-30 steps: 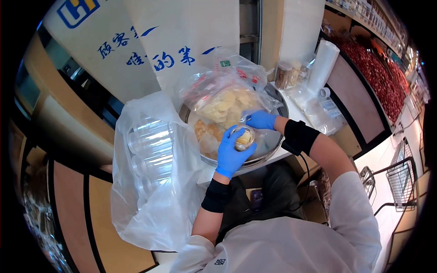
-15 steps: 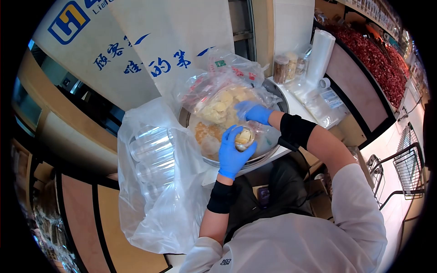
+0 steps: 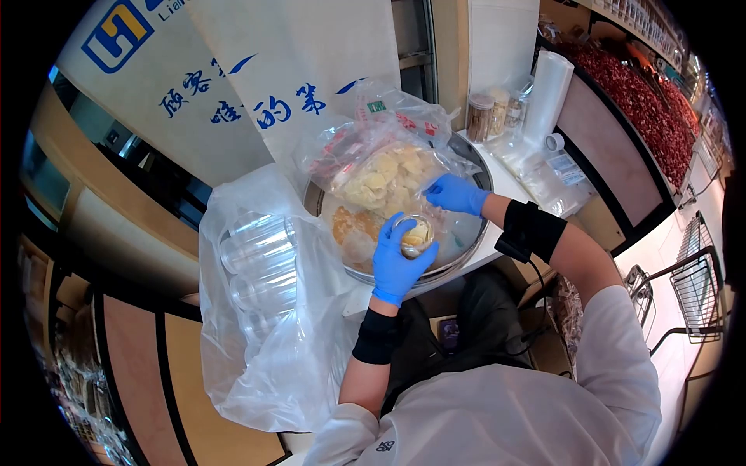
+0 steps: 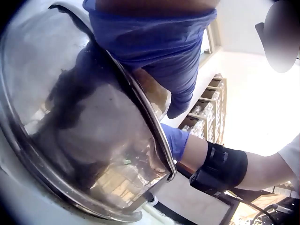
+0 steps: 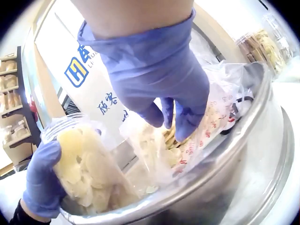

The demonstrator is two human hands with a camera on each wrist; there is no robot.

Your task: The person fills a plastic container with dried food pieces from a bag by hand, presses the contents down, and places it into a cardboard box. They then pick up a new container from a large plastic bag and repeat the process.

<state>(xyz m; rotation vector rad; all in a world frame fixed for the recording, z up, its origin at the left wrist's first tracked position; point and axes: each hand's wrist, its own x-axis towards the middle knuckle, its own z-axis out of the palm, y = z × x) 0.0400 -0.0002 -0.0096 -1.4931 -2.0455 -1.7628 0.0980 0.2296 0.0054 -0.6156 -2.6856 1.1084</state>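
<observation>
My left hand (image 3: 398, 260), in a blue glove, holds a clear plastic jar (image 5: 82, 154) of pale yellow slices by its side. The jar's threaded mouth is uncovered. My right hand (image 3: 460, 194), gloved in blue too, hangs over the metal basin (image 3: 483, 167) with fingers pointing down. Between its fingertips the right wrist view shows pale slices (image 5: 169, 136) edge-on. Just beside it, an open clear bag with red print (image 3: 404, 120) lies in the basin, heaped with slices (image 3: 388, 175). The left wrist view shows mostly the basin's shiny outer wall (image 4: 93, 122).
Left of the basin stands a large translucent bag (image 3: 233, 388) with several clear jars (image 3: 264, 260). At the right rear are filled jars (image 3: 482, 116), a roll of plastic film (image 3: 548, 85) and flat clear bags (image 3: 544, 179). A wire basket (image 3: 695, 291) stands at far right.
The right hand went from beside the jar onto the heaped slices, then drew back right with its fingers curled. The left hand keeps hold of the jar. The view has shifted slightly.
</observation>
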